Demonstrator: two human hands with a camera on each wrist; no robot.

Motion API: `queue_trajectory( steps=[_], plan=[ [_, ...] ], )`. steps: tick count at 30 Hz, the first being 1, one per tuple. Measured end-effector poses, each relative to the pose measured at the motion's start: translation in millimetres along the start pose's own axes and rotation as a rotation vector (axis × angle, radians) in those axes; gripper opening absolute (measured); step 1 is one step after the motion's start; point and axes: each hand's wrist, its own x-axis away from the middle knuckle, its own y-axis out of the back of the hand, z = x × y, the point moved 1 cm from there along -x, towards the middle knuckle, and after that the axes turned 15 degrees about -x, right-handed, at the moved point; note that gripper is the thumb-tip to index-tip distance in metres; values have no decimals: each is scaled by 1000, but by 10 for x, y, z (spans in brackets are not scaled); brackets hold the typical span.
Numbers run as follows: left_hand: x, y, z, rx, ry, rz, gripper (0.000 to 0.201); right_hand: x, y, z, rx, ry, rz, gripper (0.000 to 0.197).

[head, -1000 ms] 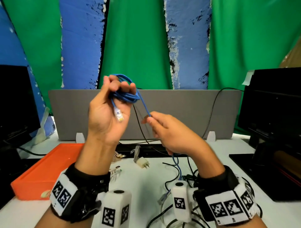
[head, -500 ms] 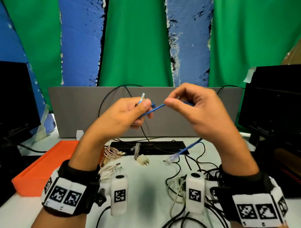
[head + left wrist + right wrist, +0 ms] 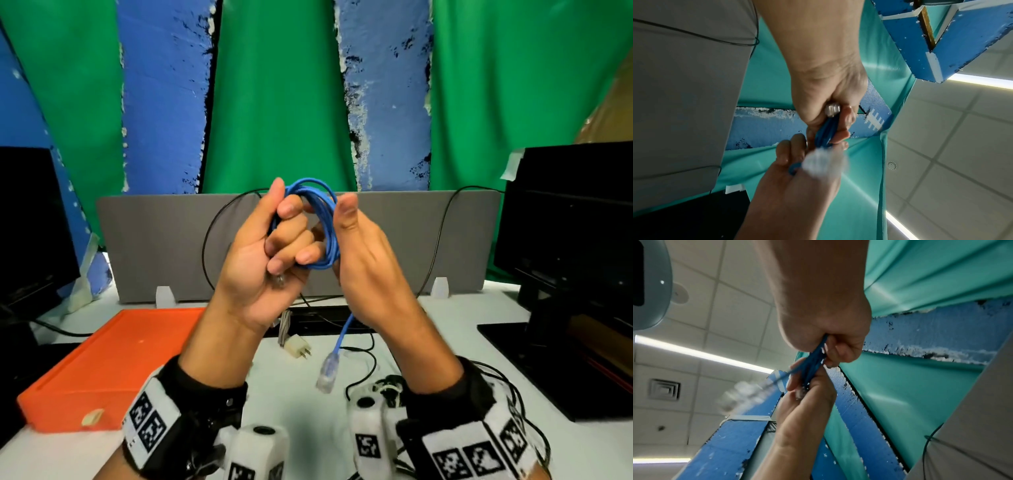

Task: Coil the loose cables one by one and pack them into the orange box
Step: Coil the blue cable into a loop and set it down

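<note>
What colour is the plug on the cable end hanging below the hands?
Clear, translucent plastic plug on the blue cable; the head view shows it best.

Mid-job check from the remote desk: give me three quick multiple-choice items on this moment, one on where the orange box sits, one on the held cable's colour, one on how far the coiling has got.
1. Where is the orange box?
A. On the table to the person's left
B. On the black monitor at right
C. Held in the right hand

2. What colour is the cable in the hands?
A. Black
B. Blue
C. White

3. What state is that cable in?
A. Packed in the box
B. Lying straight on the table
C. Looped in the left hand, one plug end hanging free

Answers: 1 A, it lies on the white table at left. 2 B, the loops are blue. 3 C, the left hand grips the coil, the right hand holds its side, and the tail dangles.
</note>
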Motion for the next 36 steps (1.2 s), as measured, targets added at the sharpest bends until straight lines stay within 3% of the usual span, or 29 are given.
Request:
queue_trajectory(
  steps=[3, 7, 11, 13, 16, 19, 22, 26, 29, 32, 36],
  plan=[
    [12, -18, -30, -105, -5, -134, 36, -24, -56, -36, 52, 58, -141, 36],
    [1, -154, -5, -508, -19, -370, 32, -83, 24, -132, 195, 44, -173, 34],
    [15, -88, 59, -1366, -230, -562, 33, -96, 156, -138, 350, 67, -162, 28],
    [53, -28, 50, -1591, -270, -557, 28, -93, 195, -101, 442, 35, -98, 28],
    [67, 26, 21, -1782, -204, -445, 36, -87, 233, -62, 649, -10, 45, 34],
    [48, 57, 56, -1755, -278, -482, 25, -82, 186, -79, 545, 5, 15, 33],
    [8, 80, 162, -1641, -346, -697, 25, -87, 35, -197, 64, -44, -168, 33],
    [-35, 122, 255, -1492, -322, -892, 29, -45, -142, -222, -362, -256, -233, 42],
    [-57, 212, 258, -1393, -292, -921, 36, -29, -141, -181, -597, -400, -173, 44],
    [-46, 210, 247, -1366, -278, -917, 38, -22, -142, -187, -717, -451, -111, 44],
    [-27, 214, 143, -1558, -243, -733, 39, -63, -72, -166, -489, -364, -174, 44]
  ],
)
